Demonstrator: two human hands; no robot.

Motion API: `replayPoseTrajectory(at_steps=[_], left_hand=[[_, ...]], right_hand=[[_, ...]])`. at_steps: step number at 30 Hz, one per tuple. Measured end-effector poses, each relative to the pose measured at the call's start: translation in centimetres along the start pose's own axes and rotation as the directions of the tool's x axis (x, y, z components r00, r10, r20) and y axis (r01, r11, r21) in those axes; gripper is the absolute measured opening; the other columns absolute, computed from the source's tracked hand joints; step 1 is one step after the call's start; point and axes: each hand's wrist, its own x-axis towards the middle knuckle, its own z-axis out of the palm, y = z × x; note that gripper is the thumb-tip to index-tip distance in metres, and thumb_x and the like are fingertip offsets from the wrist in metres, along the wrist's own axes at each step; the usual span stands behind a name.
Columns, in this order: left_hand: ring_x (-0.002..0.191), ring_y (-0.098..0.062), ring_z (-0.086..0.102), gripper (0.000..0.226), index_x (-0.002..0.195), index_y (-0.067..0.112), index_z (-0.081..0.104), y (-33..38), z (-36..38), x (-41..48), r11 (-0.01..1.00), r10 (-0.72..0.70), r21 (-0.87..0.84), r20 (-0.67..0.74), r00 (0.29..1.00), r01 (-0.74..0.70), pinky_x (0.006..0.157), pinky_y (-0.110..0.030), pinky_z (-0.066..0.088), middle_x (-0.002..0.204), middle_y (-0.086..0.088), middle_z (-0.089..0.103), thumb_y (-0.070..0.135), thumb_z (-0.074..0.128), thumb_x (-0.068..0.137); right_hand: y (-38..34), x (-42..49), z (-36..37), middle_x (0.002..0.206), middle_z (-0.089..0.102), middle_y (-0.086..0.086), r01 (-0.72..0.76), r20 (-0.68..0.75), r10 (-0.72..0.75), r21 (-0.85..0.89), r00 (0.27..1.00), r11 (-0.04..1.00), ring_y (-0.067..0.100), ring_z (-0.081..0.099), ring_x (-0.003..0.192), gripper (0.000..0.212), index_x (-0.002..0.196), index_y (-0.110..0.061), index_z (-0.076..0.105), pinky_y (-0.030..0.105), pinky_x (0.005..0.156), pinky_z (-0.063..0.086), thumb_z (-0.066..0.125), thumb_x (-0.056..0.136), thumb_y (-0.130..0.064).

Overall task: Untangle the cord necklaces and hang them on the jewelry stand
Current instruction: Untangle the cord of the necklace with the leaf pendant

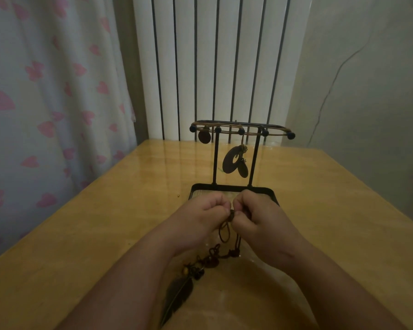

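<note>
Two fists knuckle to knuckle just before the jewelry stand [215, 160]: left hand [200, 210], right hand [255, 215], fingers [221, 203] curled tight, pinching the cord necklace [224, 234]. Feather pendant [177, 296] trailing on the tabletop [105, 222]. Hiding part of the tray [260, 188]. Behind, radiator [200, 67] and curtain [45, 91].

We see the left hand [202, 210] and right hand [255, 211] pinching a dark cord necklace [224, 234] just before the jewelry stand [234, 158], its feather pendant [177, 296] lying on the table [81, 234]. Two necklaces already hang on the stand.
</note>
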Motion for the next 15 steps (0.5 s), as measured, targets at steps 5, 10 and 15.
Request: replayPoseTrajectory(at_steps=[5, 10, 15], left_hand=[[0.062, -0.012, 0.04, 0.02, 0.066, 0.036, 0.056, 0.05, 0.02, 0.02, 0.996, 0.011, -0.09, 0.012, 1.0, -0.01, 0.06, -0.033, 0.036, 0.07, 0.001, 0.047, 0.03, 0.046, 0.082], [0.061, -0.01, 0.04, 0.018, 0.067, 0.032, 0.056, 0.02, 0.15, 0.1, 0.987, 0.014, -0.163, 0.0, 1.0, -0.014, 0.059, -0.028, 0.036, 0.067, 0.005, 0.047, 0.028, 0.047, 0.081], [0.066, -0.009, 0.046, 0.024, 0.071, 0.034, 0.054, -0.42, 0.08, 0.35, 0.997, 0.046, 0.073, -0.142, 0.989, -0.036, 0.063, -0.033, 0.041, 0.072, 0.007, 0.053, 0.023, 0.051, 0.092]], right_hand=[[-0.03, 0.09, 0.33, 0.066, 0.048, -0.01, 0.007, -0.063, -0.003, 0.056, 0.998, 0.998, 0.002, 0.042, 0.059, 0.015, 0.075, -0.024, 0.05, 0.02, 0.053, 0.036, 0.047, 0.08, -0.037], [-0.32, 0.13, 0.38, 0.063, 0.047, -0.011, 0.01, -0.106, 0.002, 0.109, 0.994, 0.994, 0.0, 0.043, 0.056, 0.011, 0.073, -0.025, 0.049, 0.014, 0.052, 0.039, 0.047, 0.079, -0.034], [0.24, 0.24, -0.1, 0.067, 0.052, -0.01, -0.007, -0.094, 0.008, 0.011, 0.996, 1.0, -0.002, 0.046, 0.059, 0.009, 0.079, -0.031, 0.056, 0.012, 0.053, 0.04, 0.056, 0.088, -0.027]])
